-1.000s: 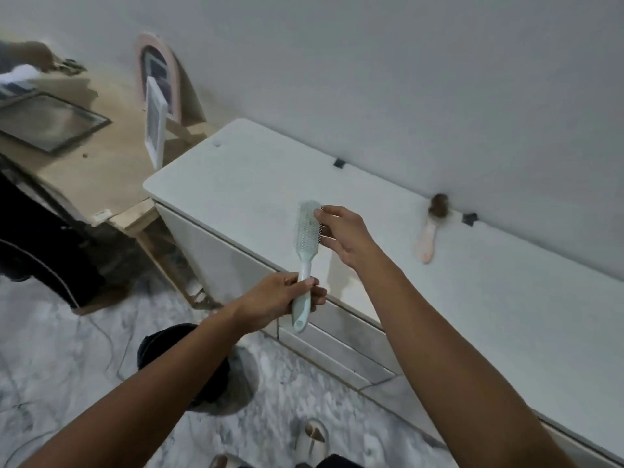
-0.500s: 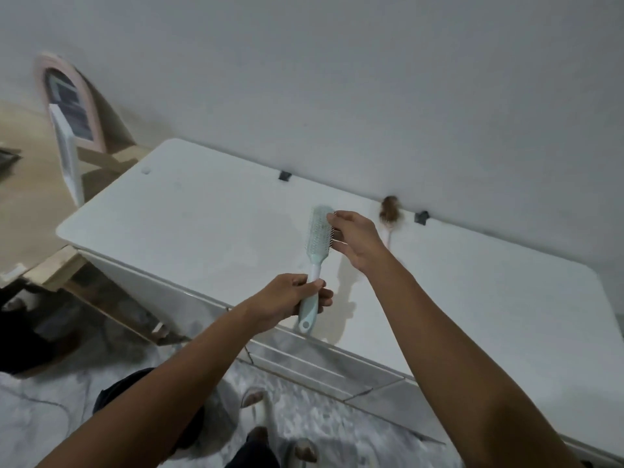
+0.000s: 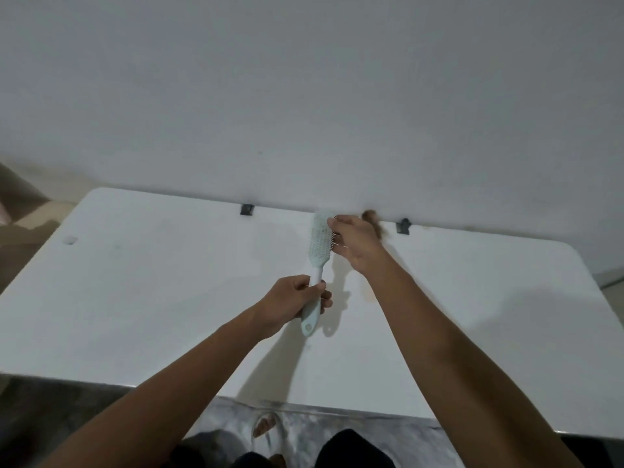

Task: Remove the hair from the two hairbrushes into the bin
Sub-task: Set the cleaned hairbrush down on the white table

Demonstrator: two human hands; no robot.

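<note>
My left hand [image 3: 293,304] grips the handle of a pale green hairbrush [image 3: 320,243] and holds it upright over the white cabinet top [image 3: 152,298]. Its bristles face right. My right hand [image 3: 358,246] is at the brush head, fingertips pinched on the bristles near the top, where a little dark hair [image 3: 327,228] shows. Behind my right hand lies the second hairbrush [image 3: 374,220], against the wall. Its head is full of brown hair, and my wrist covers most of its pink handle. The bin is out of view.
The cabinet top runs wide to both sides, with its front edge close below my arms. Two small black clips [image 3: 246,209] [image 3: 403,226] sit where it meets the white wall. Below the edge are marbled floor and a sandalled foot [image 3: 266,427].
The view has swung right and up, so the dark bin on the floor and the wooden desk at left have left the frame. Both hands keep their hold on the green brush.
</note>
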